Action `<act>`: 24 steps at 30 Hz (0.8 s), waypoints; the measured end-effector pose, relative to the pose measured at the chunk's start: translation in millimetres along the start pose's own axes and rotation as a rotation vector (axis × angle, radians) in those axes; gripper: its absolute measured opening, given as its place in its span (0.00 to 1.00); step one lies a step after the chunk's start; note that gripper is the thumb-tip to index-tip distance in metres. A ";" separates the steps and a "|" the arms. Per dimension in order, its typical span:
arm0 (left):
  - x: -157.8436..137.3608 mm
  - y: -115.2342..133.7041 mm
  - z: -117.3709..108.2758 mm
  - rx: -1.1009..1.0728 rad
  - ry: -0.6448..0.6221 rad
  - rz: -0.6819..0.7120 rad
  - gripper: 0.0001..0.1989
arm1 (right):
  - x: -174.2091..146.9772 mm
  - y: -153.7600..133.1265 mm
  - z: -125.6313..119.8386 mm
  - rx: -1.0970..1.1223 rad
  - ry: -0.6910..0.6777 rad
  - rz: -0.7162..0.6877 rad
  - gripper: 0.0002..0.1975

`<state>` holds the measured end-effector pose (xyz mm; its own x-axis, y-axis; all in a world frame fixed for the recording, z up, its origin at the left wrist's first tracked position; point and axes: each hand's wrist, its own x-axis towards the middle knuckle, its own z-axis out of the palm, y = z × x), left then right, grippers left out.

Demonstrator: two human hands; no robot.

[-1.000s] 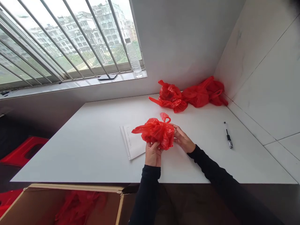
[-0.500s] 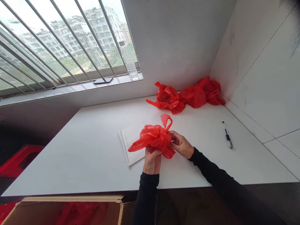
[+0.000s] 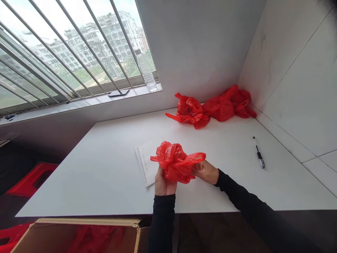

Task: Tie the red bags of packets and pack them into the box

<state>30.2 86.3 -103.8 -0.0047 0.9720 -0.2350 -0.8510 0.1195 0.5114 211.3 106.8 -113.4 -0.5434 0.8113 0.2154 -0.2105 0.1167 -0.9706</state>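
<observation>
A crumpled red plastic bag (image 3: 175, 161) is held above the near middle of the white table (image 3: 92, 175), its handle loops sticking out left and right. My left hand (image 3: 165, 184) cups it from below on the left, fingers mostly hidden beneath the plastic. On the bag's right side, my right hand (image 3: 206, 171) pinches the plastic with fingers closed, the tips partly covered. Whatever may lie inside the bag cannot be seen. Just behind and left of it lies a white paper pad (image 3: 147, 165) with small print.
More bunched red bags (image 3: 221, 107) lie at the back right by the wall. A black pen (image 3: 260, 158) rests uncapped on the right. Below the front edge stands a cardboard box (image 3: 86, 220) with red plastic inside. The sill holds a water bottle (image 3: 147, 73) and a phone (image 3: 119, 93).
Between my hands the red bag has turned, so a handle that stood up now points right. My left hand has shifted slightly left. The view has tilted a little.
</observation>
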 end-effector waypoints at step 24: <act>-8.2 -0.5 -3.9 0.193 -0.023 0.161 0.23 | -0.9 -2.9 -2.6 -0.088 0.200 -0.047 0.15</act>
<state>28.5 77.5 -105.4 -0.1179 0.9857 -0.1200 -0.7244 -0.0027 0.6894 214.5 107.2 -111.1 -0.3604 0.9005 0.2434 -0.1552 0.1994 -0.9675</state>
